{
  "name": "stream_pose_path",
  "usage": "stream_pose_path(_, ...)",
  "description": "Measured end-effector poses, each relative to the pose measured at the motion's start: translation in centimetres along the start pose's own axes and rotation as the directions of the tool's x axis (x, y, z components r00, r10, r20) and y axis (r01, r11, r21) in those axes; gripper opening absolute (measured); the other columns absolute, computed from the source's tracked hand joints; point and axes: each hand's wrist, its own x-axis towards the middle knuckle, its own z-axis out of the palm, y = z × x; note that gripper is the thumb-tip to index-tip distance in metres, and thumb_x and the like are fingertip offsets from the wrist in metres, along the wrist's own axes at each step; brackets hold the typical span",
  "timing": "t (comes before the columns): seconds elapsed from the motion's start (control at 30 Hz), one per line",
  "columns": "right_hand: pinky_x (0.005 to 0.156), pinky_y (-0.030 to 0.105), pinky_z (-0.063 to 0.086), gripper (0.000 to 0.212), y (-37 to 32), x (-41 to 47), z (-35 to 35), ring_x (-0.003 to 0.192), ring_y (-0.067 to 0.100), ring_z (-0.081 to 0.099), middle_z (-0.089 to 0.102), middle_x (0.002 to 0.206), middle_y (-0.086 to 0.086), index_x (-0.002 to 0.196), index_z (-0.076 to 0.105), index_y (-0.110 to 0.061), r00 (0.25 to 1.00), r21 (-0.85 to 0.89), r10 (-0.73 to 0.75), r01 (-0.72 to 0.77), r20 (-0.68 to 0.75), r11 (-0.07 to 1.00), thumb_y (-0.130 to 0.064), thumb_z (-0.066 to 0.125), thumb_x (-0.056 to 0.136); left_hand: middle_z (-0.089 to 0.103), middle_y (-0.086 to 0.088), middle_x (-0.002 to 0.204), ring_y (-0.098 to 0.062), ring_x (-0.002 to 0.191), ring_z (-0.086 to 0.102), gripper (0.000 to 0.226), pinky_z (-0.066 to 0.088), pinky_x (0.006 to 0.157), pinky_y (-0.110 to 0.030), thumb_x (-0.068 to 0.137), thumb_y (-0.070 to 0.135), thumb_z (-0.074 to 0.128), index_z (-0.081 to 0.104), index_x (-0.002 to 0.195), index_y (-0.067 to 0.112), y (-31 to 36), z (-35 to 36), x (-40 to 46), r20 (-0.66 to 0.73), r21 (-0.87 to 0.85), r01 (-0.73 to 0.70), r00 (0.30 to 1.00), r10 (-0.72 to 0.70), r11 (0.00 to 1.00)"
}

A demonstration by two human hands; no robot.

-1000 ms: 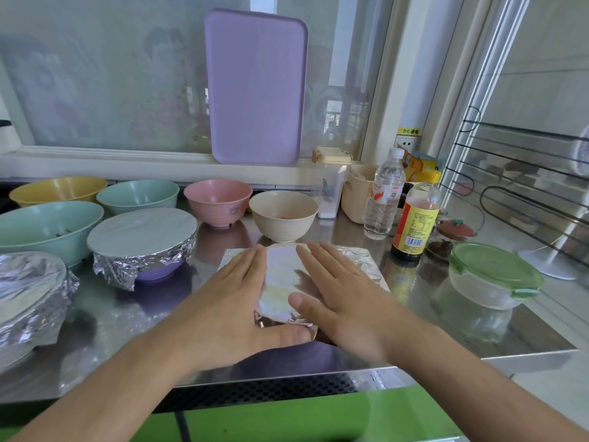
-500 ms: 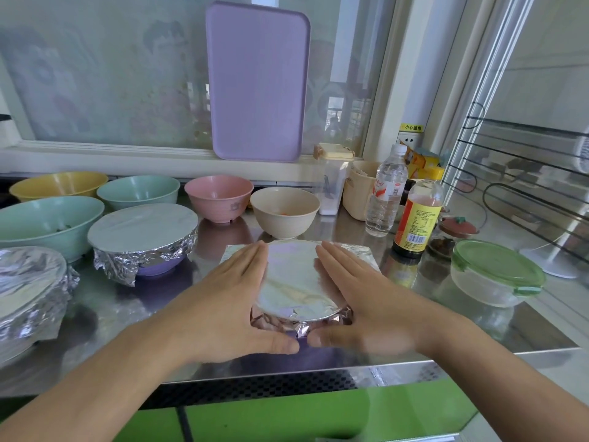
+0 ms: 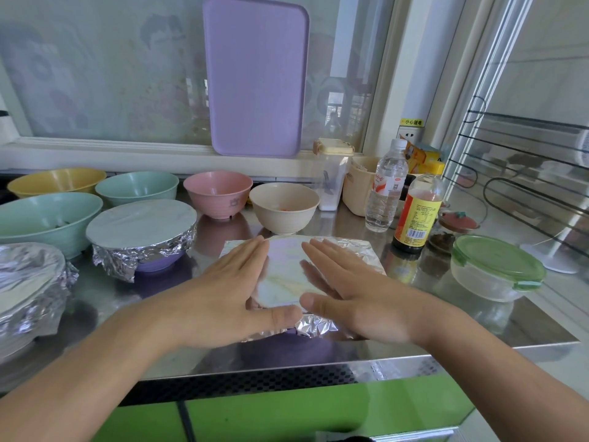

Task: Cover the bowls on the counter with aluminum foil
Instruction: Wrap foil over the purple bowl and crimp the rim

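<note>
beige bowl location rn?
Head view: the beige bowl sits uncovered at centre back of the counter, right of the pink bowl, left of the water bottle.

Left hand [image 3: 220,301] and right hand [image 3: 360,301] bare, forearms seemingly sleeveless, no jewellery.

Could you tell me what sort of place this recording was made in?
Most likely a home kitchen. A stainless steel counter carries plastic bowls such as the pink bowl, a sauce bottle stands among condiment jars, and a purple cutting board leans against the window.
</note>
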Motion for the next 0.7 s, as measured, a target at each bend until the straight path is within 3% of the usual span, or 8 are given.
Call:
stream_pose_path(0.17, 0.126, 0.023, -0.009, 0.107, 0.3, -0.3, 0.1, 0.148, -0.011, -0.032, -0.028, 0.167, -0.027, 0.165, -0.016, -0.038, 1.000, -0.054, -0.019, 0.020, 0.011, 0.998, -0.083, 0.043, 0.089, -0.037, 0.016, 0.164, 0.010, 0.133, -0.043, 0.132, -0.016, 0.111, -0.011, 0.069, 0.095, 0.032, -0.030, 0.160, 0.022, -0.2, 0.2, 0.0, 0.005, 0.065, -0.025, 1.000, 0.025, 0.998)
stream_pose_path(0.37, 0.120, 0.018, -0.014, 0.107, 0.3, -0.6, 0.4, 0.149, -0.009, -0.033, -0.028, 0.169, -0.023, 0.166, -0.016, -0.036, 0.998, -0.120, -0.059, 0.055, -0.024, 0.991, -0.076, 0.052, 0.093, -0.040, 0.023, 0.161, 0.009, 0.144, -0.038, 0.142, -0.010, 0.123, -0.022, 0.053, 0.111, 0.019, -0.031, 0.159, 0.030, -1.1, 0.9, 0.0, -0.057, 0.069, -0.072, 0.996, 0.076, 0.995)
stream_pose_path(0.43, 0.121, 0.019, -0.014, 0.106, 0.3, -0.6, 0.4, 0.149, -0.009, -0.033, -0.028, 0.169, -0.022, 0.166, -0.015, -0.035, 0.997, -0.124, -0.068, 0.064, -0.030, 0.990, -0.074, 0.053, 0.094, -0.040, 0.025, 0.161, 0.010, 0.143, -0.039, 0.133, -0.011, 0.124, -0.022, 0.060, 0.108, 0.018, -0.030, 0.159, 0.034, -1.2, 1.3, -0.2, -0.093, 0.085, -0.108, 0.989, 0.115, 0.991)
stream_pose_path(0.5, 0.126, 0.022, -0.011, 0.105, 0.2, -0.7, 0.6, 0.149, -0.010, -0.031, -0.025, 0.170, -0.023, 0.167, -0.012, -0.035, 0.994, -0.110, -0.103, 0.098, -0.047, 0.989, -0.071, 0.055, 0.095, -0.041, 0.026, 0.159, 0.014, 0.139, -0.042, 0.116, -0.019, 0.116, -0.014, 0.074, 0.098, 0.020, -0.029, 0.158, 0.036, -0.8, 1.6, -0.4, -0.121, 0.115, -0.152, 0.979, 0.165, 0.982)
stream_pose_path(0.6, 0.128, 0.021, -0.006, 0.096, -0.1, -0.8, 1.2, 0.151, -0.014, -0.022, -0.010, 0.173, -0.025, 0.168, 0.000, -0.034, 0.976, -0.061, -0.192, 0.186, -0.107, 0.981, -0.063, 0.058, 0.099, -0.044, 0.033, 0.151, 0.018, 0.133, -0.045, 0.097, -0.025, 0.104, -0.004, 0.085, 0.083, 0.023, -0.028, 0.155, 0.039, 0.0, 1.6, -1.0, -0.142, 0.114, -0.182, 0.970, 0.197, 0.977)
stream_pose_path(0.7, 0.128, 0.018, 0.000, 0.080, -0.1, -0.7, 2.0, 0.156, -0.011, -0.008, 0.006, 0.174, -0.022, 0.169, 0.014, -0.029, 0.939, -0.034, -0.271, 0.270, -0.212, 0.962, -0.052, 0.057, 0.105, -0.041, 0.033, 0.153, 0.016, 0.137, -0.042, 0.088, -0.026, 0.107, -0.004, 0.092, 0.081, 0.015, -0.024, 0.157, 0.036, 0.0, 2.1, -1.3, -0.191, 0.130, -0.221, 0.951, 0.243, 0.967)
